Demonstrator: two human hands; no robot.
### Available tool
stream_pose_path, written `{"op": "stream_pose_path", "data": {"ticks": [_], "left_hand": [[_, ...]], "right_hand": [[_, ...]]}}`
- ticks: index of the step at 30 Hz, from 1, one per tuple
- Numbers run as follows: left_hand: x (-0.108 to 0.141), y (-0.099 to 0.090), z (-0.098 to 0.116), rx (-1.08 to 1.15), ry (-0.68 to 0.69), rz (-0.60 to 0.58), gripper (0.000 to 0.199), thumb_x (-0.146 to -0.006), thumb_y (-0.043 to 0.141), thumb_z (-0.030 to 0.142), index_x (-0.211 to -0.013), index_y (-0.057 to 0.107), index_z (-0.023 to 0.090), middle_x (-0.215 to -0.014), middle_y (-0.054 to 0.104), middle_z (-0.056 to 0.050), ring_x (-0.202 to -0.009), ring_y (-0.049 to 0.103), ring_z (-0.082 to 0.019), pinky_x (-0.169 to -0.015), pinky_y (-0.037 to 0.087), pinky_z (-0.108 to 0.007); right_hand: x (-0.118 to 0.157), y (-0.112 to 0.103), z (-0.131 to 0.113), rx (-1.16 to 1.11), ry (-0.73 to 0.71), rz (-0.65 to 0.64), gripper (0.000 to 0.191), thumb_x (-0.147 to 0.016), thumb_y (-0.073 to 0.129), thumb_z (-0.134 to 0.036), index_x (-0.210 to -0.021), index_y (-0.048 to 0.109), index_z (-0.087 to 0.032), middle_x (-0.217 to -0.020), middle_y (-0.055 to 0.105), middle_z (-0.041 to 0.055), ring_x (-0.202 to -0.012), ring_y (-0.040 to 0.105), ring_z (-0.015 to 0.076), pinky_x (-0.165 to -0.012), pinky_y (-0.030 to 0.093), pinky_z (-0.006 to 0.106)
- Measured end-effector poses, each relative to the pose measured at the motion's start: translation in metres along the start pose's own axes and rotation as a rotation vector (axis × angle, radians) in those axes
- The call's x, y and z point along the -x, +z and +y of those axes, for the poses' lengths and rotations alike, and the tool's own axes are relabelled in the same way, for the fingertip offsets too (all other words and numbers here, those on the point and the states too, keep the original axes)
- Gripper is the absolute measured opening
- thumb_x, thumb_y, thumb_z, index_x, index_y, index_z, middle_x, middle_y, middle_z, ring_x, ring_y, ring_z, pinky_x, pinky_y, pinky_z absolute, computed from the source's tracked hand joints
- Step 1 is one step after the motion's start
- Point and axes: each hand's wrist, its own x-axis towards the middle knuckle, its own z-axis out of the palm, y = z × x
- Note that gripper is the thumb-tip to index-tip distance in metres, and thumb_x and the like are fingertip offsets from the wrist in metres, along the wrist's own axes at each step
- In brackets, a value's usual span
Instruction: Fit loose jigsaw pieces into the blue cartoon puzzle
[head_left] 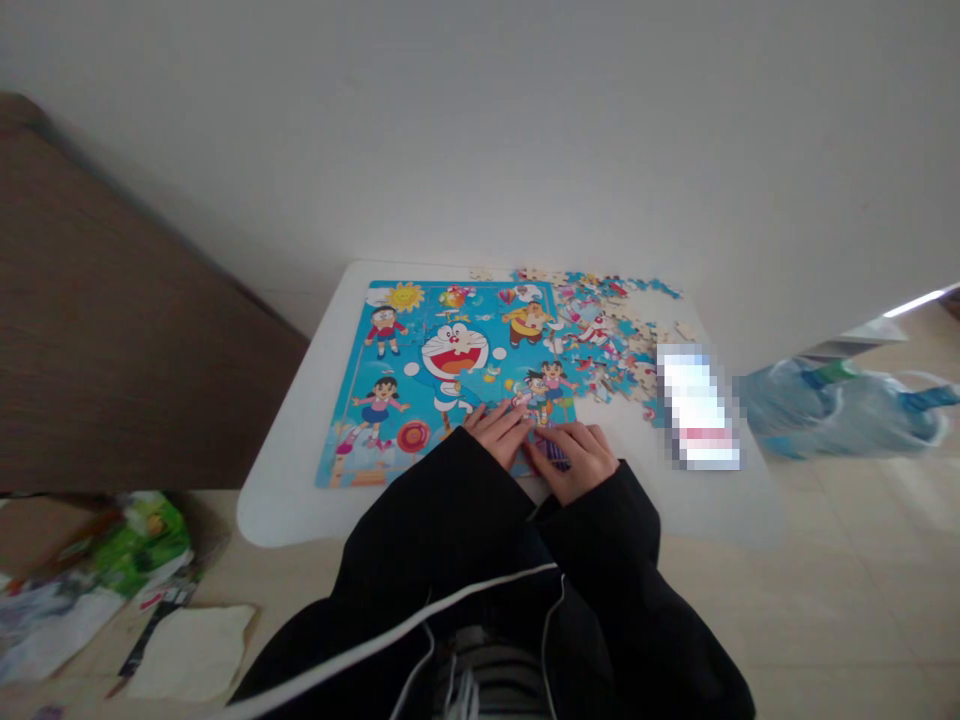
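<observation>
A blue cartoon jigsaw puzzle (480, 350), largely assembled, lies on a white table. My left hand (501, 432) rests flat on its lower part, fingers stretched out and pointing up and left. Just to the right, my right hand (576, 462) is at the puzzle's lower right corner, its thumb and index fingertips close together on the surface. Whatever may be between those fingertips is too small to make out. The two hands nearly touch, and they cover part of the bottom edge. A heap of loose puzzle pieces (604, 335) spreads along the puzzle's right side.
A phone (697, 408), its screen lit and blurred out, lies on the right of the white table (289, 490). A wall (480, 130) stands behind. Brown furniture (135, 340) is at the left, a plastic bag with bottles (847, 405) at the right. A white cable (405, 630) crosses my front.
</observation>
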Motion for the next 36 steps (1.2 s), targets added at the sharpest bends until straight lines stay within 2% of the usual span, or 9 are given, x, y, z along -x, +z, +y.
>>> {"op": "stream_pose_path", "data": {"ticks": [4, 9, 14, 20, 28, 33, 36], "left_hand": [[0.002, -0.005, -0.005, 0.007, -0.002, -0.01, 0.03, -0.089, 0.041, 0.019, -0.108, 0.063, 0.024, -0.12, 0.058, -0.009, -0.114, 0.052, -0.024, -0.098, 0.04, -0.044], [0.003, -0.03, -0.005, 0.044, 0.064, -0.07, 0.035, -0.09, 0.034, 0.022, -0.112, 0.061, 0.019, -0.123, 0.056, -0.011, -0.114, 0.053, -0.025, -0.096, 0.042, -0.042], [0.003, -0.048, 0.001, 0.083, 0.06, -0.116, 0.039, -0.093, 0.031, 0.03, -0.114, 0.06, 0.015, -0.122, 0.056, -0.013, -0.116, 0.051, -0.026, -0.097, 0.041, -0.042], [0.007, -0.047, 0.005, 0.073, 0.045, -0.007, 0.041, -0.094, 0.028, 0.027, -0.106, 0.064, 0.013, -0.117, 0.06, -0.012, -0.107, 0.057, -0.024, -0.096, 0.041, -0.039], [0.029, -0.049, 0.001, -0.012, 0.039, 0.194, 0.016, -0.086, 0.052, 0.021, -0.091, 0.067, 0.018, -0.097, 0.069, -0.005, -0.096, 0.062, -0.017, -0.098, 0.04, -0.036], [0.046, -0.053, 0.007, -0.043, -0.012, 0.186, 0.019, -0.086, 0.05, 0.026, -0.094, 0.066, 0.02, -0.102, 0.068, -0.005, -0.099, 0.061, -0.018, -0.099, 0.039, -0.038], [0.055, -0.062, 0.002, -0.059, -0.01, 0.185, 0.021, -0.083, 0.052, 0.028, -0.099, 0.064, 0.021, -0.104, 0.067, -0.005, -0.1, 0.061, -0.019, -0.102, 0.035, -0.041]], "right_hand": [[0.001, 0.0, -0.002, -0.011, 0.002, -0.004, 0.015, -0.078, 0.062, -0.034, -0.083, 0.071, -0.023, -0.079, 0.067, 0.0036, -0.071, 0.055, 0.0165, -0.065, 0.048, 0.029], [0.0, 0.0, -0.002, -0.009, 0.008, 0.009, 0.016, -0.078, 0.062, -0.035, -0.081, 0.071, -0.023, -0.077, 0.067, 0.0029, -0.069, 0.055, 0.0165, -0.065, 0.048, 0.029], [-0.001, 0.0, -0.002, -0.004, 0.001, 0.034, 0.015, -0.077, 0.063, -0.035, -0.081, 0.071, -0.023, -0.077, 0.067, 0.0026, -0.068, 0.055, 0.0165, -0.064, 0.049, 0.028], [-0.001, -0.001, -0.002, -0.012, 0.015, 0.061, 0.012, -0.076, 0.064, -0.032, -0.078, 0.07, -0.022, -0.076, 0.067, 0.0028, -0.069, 0.055, 0.0165, -0.064, 0.049, 0.028], [-0.002, 0.0, 0.0, -0.009, -0.017, 0.081, 0.012, -0.075, 0.066, -0.032, -0.076, 0.07, -0.02, -0.073, 0.066, 0.0021, -0.067, 0.055, 0.015, -0.065, 0.047, 0.027], [0.0, 0.001, 0.002, -0.006, -0.03, 0.089, 0.013, -0.074, 0.067, -0.033, -0.076, 0.07, -0.02, -0.073, 0.066, 0.0017, -0.068, 0.056, 0.0143, -0.065, 0.047, 0.026], [0.0, 0.001, 0.004, -0.005, -0.044, 0.104, 0.013, -0.075, 0.067, -0.032, -0.075, 0.07, -0.02, -0.072, 0.066, 0.0018, -0.067, 0.056, 0.014, -0.066, 0.047, 0.027]]}}
